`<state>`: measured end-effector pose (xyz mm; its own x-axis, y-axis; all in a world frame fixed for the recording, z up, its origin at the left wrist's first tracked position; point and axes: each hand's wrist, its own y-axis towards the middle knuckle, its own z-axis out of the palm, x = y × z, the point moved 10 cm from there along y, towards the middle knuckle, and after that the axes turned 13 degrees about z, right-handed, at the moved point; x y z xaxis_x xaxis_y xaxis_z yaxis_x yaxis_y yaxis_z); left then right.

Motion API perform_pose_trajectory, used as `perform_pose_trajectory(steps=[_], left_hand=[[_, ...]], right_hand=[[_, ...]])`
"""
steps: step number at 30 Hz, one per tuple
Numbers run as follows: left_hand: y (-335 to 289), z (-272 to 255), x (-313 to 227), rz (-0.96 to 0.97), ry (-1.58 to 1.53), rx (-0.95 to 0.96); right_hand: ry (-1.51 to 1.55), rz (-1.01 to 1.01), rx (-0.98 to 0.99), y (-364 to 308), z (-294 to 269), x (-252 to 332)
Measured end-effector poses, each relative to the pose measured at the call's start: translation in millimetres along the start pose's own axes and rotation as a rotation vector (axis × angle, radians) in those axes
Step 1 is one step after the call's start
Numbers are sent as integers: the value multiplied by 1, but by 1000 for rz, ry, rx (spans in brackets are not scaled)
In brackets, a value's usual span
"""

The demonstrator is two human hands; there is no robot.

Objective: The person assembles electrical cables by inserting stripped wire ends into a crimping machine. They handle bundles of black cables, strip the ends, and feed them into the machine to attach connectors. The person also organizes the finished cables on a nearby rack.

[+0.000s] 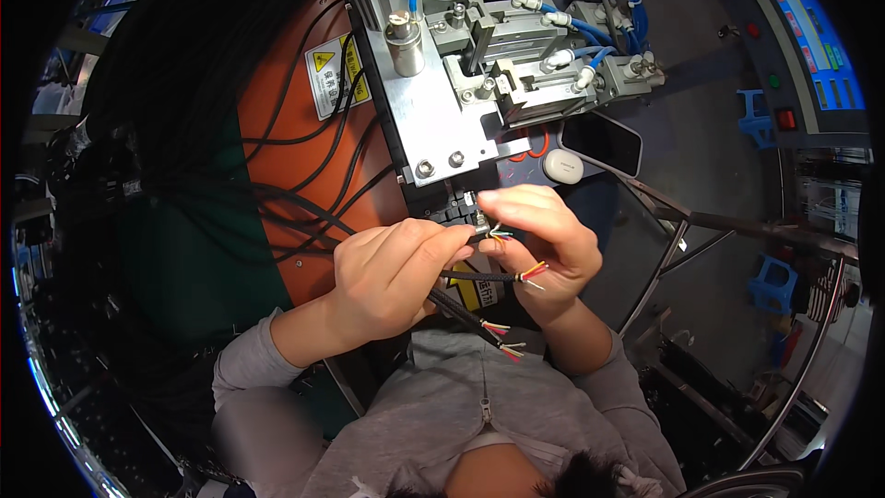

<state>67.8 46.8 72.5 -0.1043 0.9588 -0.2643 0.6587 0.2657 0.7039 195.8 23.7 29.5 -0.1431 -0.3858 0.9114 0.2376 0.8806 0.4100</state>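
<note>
My left hand (pixel 392 277) is closed, with thumb and forefinger pinching a black cable close to its end. Thin coloured wires (pixel 501 234) fan out from that end, just past the fingertips. Curved around these wires is my right hand (pixel 551 244), its thumb and forefinger apart; the thumb tip is close to or touching them. More black braided cables (pixel 461 312) pass under my left hand and end in bare red, yellow and white wires (pixel 533 274). Both hands are at a small black fixture block (pixel 454 208) below a metal plate; my fingers partly hide it.
Above the hands stands a metal machine plate (pixel 415 115) with clamps (pixel 544 83) and blue air hoses (pixel 631 0). An orange board (pixel 304 171) with a warning label (pixel 336 78) lies left, under black cables. A phone (pixel 601 143) and white case (pixel 562 166) rest right; a screen (pixel 811 32) stands beyond.
</note>
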Motion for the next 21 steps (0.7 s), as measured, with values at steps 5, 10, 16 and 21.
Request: perform_pose_trajectory(steps=[5,10,16,21], left_hand=[[-5,4,2,-37,7,0],[-8,9,2,-58,-12,27],[-10,11,-3,14,183,87],[-7,12,-7,51,233,128]], right_hand=[[130,266,127,3,7,-24],[128,310,31,0,-1,-30],[-410,51,-10,5,2,5],[130,552,168,-8,-5,-60]])
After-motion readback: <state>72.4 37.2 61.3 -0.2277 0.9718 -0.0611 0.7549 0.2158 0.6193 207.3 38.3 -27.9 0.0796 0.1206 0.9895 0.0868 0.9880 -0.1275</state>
